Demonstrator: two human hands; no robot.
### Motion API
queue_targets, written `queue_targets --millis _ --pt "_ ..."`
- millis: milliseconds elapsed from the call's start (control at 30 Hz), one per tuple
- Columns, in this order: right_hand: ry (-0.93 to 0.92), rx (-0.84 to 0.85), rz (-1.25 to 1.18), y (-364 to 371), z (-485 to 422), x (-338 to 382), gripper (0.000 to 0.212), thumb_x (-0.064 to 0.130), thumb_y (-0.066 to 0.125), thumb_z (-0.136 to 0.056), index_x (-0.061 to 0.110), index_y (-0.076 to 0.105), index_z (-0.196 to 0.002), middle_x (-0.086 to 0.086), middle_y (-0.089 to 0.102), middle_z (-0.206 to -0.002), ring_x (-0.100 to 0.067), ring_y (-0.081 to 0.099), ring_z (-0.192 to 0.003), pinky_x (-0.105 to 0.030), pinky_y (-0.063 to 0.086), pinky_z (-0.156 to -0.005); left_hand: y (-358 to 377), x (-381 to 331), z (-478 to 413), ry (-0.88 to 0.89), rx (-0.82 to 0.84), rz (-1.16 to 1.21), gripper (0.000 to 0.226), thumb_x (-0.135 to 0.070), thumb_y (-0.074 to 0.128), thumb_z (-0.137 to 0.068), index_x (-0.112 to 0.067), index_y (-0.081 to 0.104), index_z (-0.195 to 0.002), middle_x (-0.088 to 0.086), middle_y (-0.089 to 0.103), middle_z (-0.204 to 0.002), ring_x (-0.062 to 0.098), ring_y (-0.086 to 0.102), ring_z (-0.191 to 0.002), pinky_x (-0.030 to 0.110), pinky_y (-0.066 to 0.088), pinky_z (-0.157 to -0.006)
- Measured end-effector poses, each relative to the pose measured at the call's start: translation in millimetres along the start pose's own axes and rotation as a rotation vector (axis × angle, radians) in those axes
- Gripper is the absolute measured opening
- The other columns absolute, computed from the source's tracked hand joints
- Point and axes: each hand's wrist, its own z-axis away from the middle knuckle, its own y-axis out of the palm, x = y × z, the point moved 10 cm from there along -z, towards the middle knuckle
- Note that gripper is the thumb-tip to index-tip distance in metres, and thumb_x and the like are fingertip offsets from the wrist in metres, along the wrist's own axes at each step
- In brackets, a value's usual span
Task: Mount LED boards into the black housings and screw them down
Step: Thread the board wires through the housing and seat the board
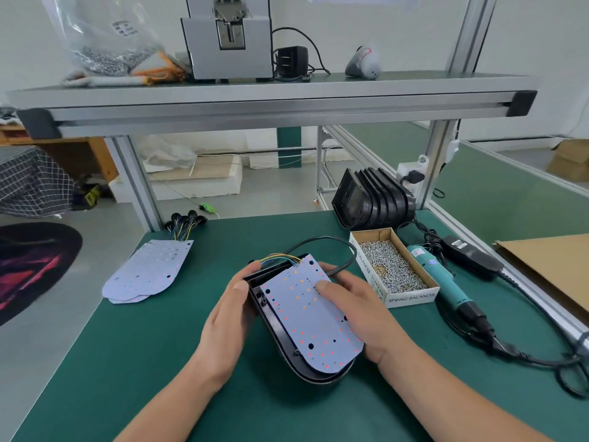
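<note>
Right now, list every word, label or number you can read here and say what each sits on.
"SPRING BALANCER": near end wall of the cardboard screw box.
"BALANCER": left long wall of the same box; the words before it are unclear.
Plastic bag on the shelf: black print, too blurred to read.
Black power adapter: white label, too small to read.

- Counter (127, 362): dark green mat.
- LED board (306, 314): pale lilac, dotted with red and orange LEDs and black holes.
- Housing (277, 339): glossy black.
- Wires (280, 258) at the board's far edge: yellow, blue, green.
- Screwdriver (436, 272), right: teal body, black nose.
- Box (411, 298): white sides, black lettering, silver screws (395, 266).
- Cloth (32, 183), far left: dark with white grid checks.
</note>
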Motion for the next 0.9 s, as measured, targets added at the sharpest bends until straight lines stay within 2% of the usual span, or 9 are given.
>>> queue_targets --millis 67,133,267,333,433,567,733,800,900 --pt "-0.009 -0.001 -0.034 0 1 2 0.032 0.025 0.069 -0.091 0.027 0.075 -0.122 -0.012 0.077 -0.121 -0.024 0.076 -0.099 -0.034 0.061 -0.077 4 -3 -2 -0.026 0.034 0.058 0.046 -0.035 0.038 -0.103 -0.028 0.067 -0.139 0.005 0.069 -0.142 0.021 0.064 -0.132 0.027 0.057 -0.098" --pt "-0.013 0.016 -0.054 0 1 1 0.032 0.023 0.068 -0.092 0.025 0.075 -0.123 -0.013 0.077 -0.119 -0.024 0.076 -0.098 -0.033 0.061 -0.075 7 -10 -2 -0.011 0.081 0.039 0.046 -0.027 0.037 -0.104 -0.026 0.071 -0.136 0.007 0.067 -0.144 0.023 0.063 -0.134 0.028 0.054 -0.102" --pt "-0.017 0.012 -0.098 -6 -3 -2 0.052 0.021 0.073 -0.089 0.009 0.061 -0.138 -0.022 0.074 -0.123 -0.031 0.074 -0.097 -0.038 0.062 -0.078 6 -13 -4 0.003 0.109 0.055 0.047 -0.019 0.037 -0.102 -0.020 0.070 -0.135 0.009 0.069 -0.142 0.026 0.063 -0.132 0.028 0.055 -0.100" --pt "-0.020 0.016 -0.121 -6 -5 -2 0.059 0.020 0.074 -0.087 0.012 0.056 -0.143 -0.024 0.072 -0.127 -0.034 0.072 -0.101 -0.041 0.061 -0.083 5 -15 -2 -0.003 0.127 0.029 0.049 -0.017 0.036 -0.100 -0.016 0.065 -0.139 0.008 0.069 -0.142 0.027 0.063 -0.133 0.031 0.055 -0.103" --pt "-0.035 0.011 -0.127 -6 -6 -1 0.064 0.020 0.078 -0.084 0.022 0.057 -0.144 -0.024 0.072 -0.122 -0.036 0.070 -0.100 -0.048 0.056 -0.091 11 -21 2 0.022 0.240 -0.155 0.051 -0.005 0.041 -0.101 -0.023 0.064 -0.143 0.000 0.067 -0.145 0.018 0.061 -0.137 0.033 0.050 -0.113" --pt "-0.055 0.029 -0.131 -5 -4 3 0.062 0.018 0.081 -0.080 0.026 0.063 -0.139 -0.029 0.059 -0.111 -0.041 0.063 -0.102 -0.059 0.048 -0.098 4 -17 0 0.030 0.191 -0.436 0.052 0.006 0.064 -0.099 -0.032 0.067 -0.135 -0.015 0.073 -0.132 0.008 0.065 -0.129 0.028 0.052 -0.109" --pt "-0.131 0.006 -0.162 -18 -2 22 0.050 0.021 0.077 -0.085 0.027 0.070 -0.134 -0.019 0.072 -0.131 -0.033 0.075 -0.102 -0.040 0.062 -0.079 -15 -4 -1 -0.005 0.097 -0.760 0.008 -0.041 0.071 -0.097 -0.037 0.074 -0.104 -0.020 0.076 -0.094 0.004 0.069 -0.090 0.036 0.056 -0.088" --pt "-0.161 0.007 -0.168 -23 -2 28 0.048 0.023 0.074 -0.088 0.027 0.069 -0.136 -0.015 0.071 -0.133 -0.031 0.074 -0.108 -0.038 0.062 -0.081 -31 -7 -4 -0.017 0.027 -0.980 0.024 -0.056 0.061 -0.099 -0.032 0.065 -0.097 -0.016 0.064 -0.071 0.009 0.058 -0.068 0.036 0.051 -0.070" --pt "-0.246 -0.042 -0.163 -41 -3 39 0.045 0.022 0.064 -0.097 0.020 0.064 -0.142 -0.016 0.067 -0.140 -0.031 0.069 -0.118 -0.040 0.060 -0.090 -52 -8 -8 -0.070 -0.038 -1.132 0.042 -0.067 0.051 -0.101 -0.025 0.058 -0.096 -0.009 0.059 -0.067 0.013 0.054 -0.063 0.035 0.050 -0.064"
